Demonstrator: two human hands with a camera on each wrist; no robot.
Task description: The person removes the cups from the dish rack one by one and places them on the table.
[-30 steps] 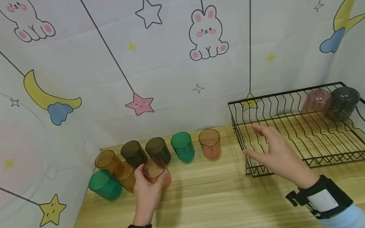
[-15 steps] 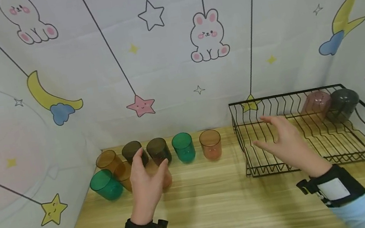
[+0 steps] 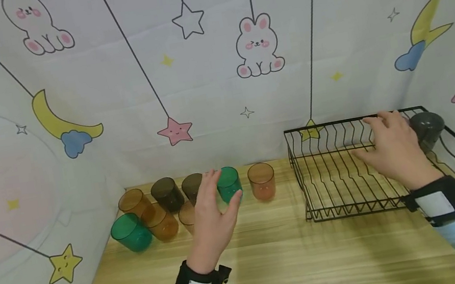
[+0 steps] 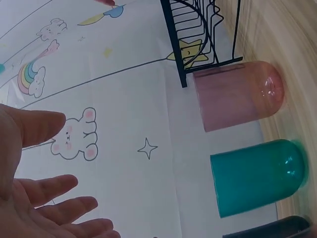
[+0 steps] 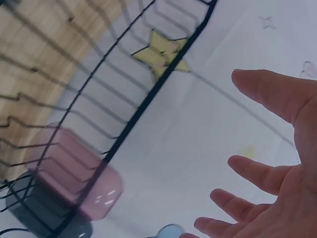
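Note:
My left hand (image 3: 216, 225) is raised with fingers and thumb spread and nothing in it. In the head view it overlaps a peach cup (image 3: 185, 216) and a dark brown cup (image 3: 191, 186), close by a green cup (image 3: 229, 185). My right hand (image 3: 398, 149), fingers spread and holding nothing, is over the black wire dish rack (image 3: 332, 180). It hides most of a pink cup, which shows in the right wrist view as an upside-down pink cup (image 5: 81, 171). Beside that one, a dark grey cup (image 3: 427, 130) also stands upside down in the rack.
At the left of the wooden table (image 3: 255, 261) are another green cup (image 3: 132, 234), amber cups (image 3: 163, 224) and a second dark brown cup (image 3: 167, 196). Another peach cup (image 3: 262, 183) stands between them and the rack. A cartoon-printed cloth (image 3: 219, 88) hangs behind.
My left hand has let go of the peach cup, then lifted and shifted right. My right hand has moved right, from the rack's left part toward the upside-down cups.

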